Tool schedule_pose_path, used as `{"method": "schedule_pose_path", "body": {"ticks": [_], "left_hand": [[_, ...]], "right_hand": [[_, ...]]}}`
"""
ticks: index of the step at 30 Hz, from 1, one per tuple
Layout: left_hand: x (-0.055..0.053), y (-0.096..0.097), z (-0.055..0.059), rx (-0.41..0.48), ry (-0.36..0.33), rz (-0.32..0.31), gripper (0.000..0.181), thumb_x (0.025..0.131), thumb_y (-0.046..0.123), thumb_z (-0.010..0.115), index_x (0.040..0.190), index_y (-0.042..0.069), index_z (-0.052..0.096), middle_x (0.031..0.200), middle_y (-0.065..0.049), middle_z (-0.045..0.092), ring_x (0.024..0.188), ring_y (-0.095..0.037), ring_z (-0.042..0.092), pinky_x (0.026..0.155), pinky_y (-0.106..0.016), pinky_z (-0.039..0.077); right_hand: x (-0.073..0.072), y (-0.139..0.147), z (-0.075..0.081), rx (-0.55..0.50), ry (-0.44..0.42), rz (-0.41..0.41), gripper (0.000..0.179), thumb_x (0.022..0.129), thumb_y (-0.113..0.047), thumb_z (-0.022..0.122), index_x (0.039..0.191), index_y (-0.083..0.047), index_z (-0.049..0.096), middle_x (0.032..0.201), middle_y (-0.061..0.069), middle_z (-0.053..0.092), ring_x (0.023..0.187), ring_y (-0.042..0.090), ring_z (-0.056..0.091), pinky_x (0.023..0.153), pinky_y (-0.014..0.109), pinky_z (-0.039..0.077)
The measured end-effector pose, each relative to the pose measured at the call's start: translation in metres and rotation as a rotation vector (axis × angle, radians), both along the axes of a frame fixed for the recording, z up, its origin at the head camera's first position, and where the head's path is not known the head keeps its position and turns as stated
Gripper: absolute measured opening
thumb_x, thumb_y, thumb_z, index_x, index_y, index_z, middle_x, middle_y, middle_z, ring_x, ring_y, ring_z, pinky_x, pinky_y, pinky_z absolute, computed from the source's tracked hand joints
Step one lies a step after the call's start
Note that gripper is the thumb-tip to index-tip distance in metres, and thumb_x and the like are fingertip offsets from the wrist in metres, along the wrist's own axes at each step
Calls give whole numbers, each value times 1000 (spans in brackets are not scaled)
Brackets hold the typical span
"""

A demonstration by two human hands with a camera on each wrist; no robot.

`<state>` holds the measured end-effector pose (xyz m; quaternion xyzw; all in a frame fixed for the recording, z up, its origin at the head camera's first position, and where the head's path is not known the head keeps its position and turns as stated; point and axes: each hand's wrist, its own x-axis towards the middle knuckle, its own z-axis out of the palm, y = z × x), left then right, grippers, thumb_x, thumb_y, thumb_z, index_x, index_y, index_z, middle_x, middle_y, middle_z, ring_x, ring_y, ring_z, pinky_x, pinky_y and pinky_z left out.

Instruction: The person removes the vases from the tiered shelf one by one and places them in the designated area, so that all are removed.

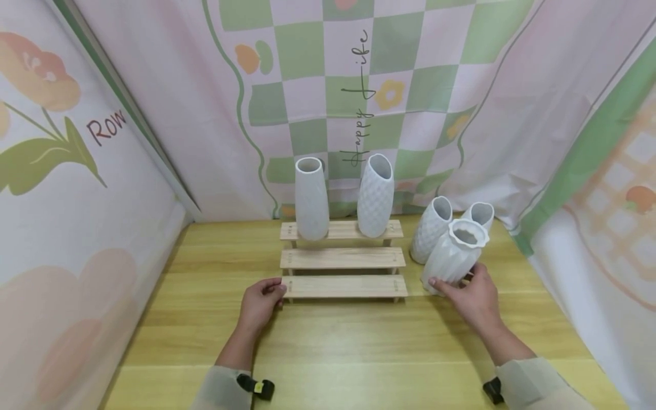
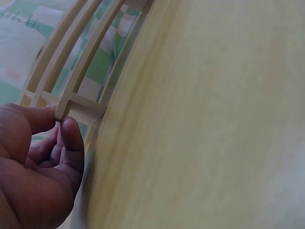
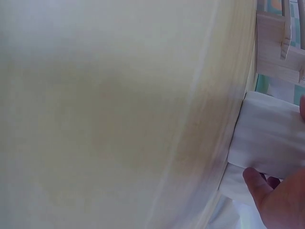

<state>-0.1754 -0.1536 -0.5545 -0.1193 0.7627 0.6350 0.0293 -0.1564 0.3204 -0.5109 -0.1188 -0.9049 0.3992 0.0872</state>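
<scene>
My left hand (image 1: pixel 260 303) pinches the left end of the lowest board of a three-step wooden stand (image 1: pixel 343 286). In the left wrist view, thumb and finger close on that board's corner (image 2: pixel 63 109). On the top step stand a smooth white vase (image 1: pixel 311 205) at the left and a diamond-textured white vase (image 1: pixel 376 199) at the right. To the right of the stand, my right hand (image 1: pixel 479 299) holds a white vase with a wavy rim and slanted ribs (image 1: pixel 451 263) low on its body, thumb in front. Its base is close to the table in the right wrist view.
Behind the held vase are a textured white vase (image 1: pixel 429 236) and another white vase (image 1: pixel 483 212), mostly hidden. The wood-grain table (image 1: pixel 328 353) meets a patterned cloth backdrop (image 1: pixel 353 85) at the back, with cloth (image 1: pixel 77 239) at the left too.
</scene>
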Motion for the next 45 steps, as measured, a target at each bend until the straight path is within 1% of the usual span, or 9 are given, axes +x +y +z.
{"method": "schedule_pose_path", "body": {"ticks": [8,10,12,15,17,24,31,38,45], "left_hand": [[0,1,2,-6,13,-3,32,96,16,75,123,0,71,106,-13,72,85,-22,70,71,-31,63],[0,1,2,-8,8,0,31,96,16,75,124,1,71,106,-12,72,85,-21,70,72,-31,63],[0,1,2,-8,6,-1,31,97,16,75,124,1,71,107,-12,72,85,-21,70,72,-30,63],[0,1,2,-8,5,-1,31,97,16,75,124,0,71,107,-13,72,85,-21,70,72,-30,62],[0,1,1,-4,6,1,31,97,16,75,124,0,71,107,-13,72,85,-21,70,72,-31,63],[0,1,3,1,13,4,31,96,14,76,123,-1,71,105,-13,72,84,-21,70,72,-31,63],[0,1,2,3,12,2,31,96,15,76,123,-1,71,105,-14,72,84,-22,70,71,-31,63],[0,1,2,-2,0,6,31,96,15,76,123,1,71,105,-13,72,85,-22,70,71,-31,63],[0,2,1,2,7,3,31,96,14,76,123,-1,71,105,-14,72,84,-22,70,71,-31,63]], "right_hand": [[8,1,0,-21,23,7,107,84,-51,85,154,8,30,140,34,50,121,48,56,98,59,55],[10,3,0,-22,32,4,103,86,-49,84,153,7,31,139,32,51,120,46,57,95,48,59],[13,3,0,-38,41,0,99,86,-46,84,152,7,33,138,31,52,119,45,58,88,31,61],[17,3,1,-60,50,-14,93,87,-43,85,150,7,36,137,29,53,116,42,60,75,10,54],[20,2,2,-71,53,-24,91,87,-41,85,148,7,38,135,28,53,113,41,61,71,5,50],[27,-2,6,-22,48,-58,86,86,-46,85,143,4,44,128,24,58,106,35,63,68,12,50],[34,-12,6,12,69,-95,66,85,-42,87,126,-1,54,110,15,65,92,21,61,71,16,45],[37,-23,7,6,148,-57,56,84,-32,88,119,-2,57,106,14,65,86,16,60,70,11,45],[36,-33,10,-17,176,-22,52,84,-27,89,117,-1,59,104,15,65,85,16,60,69,8,49]]}}
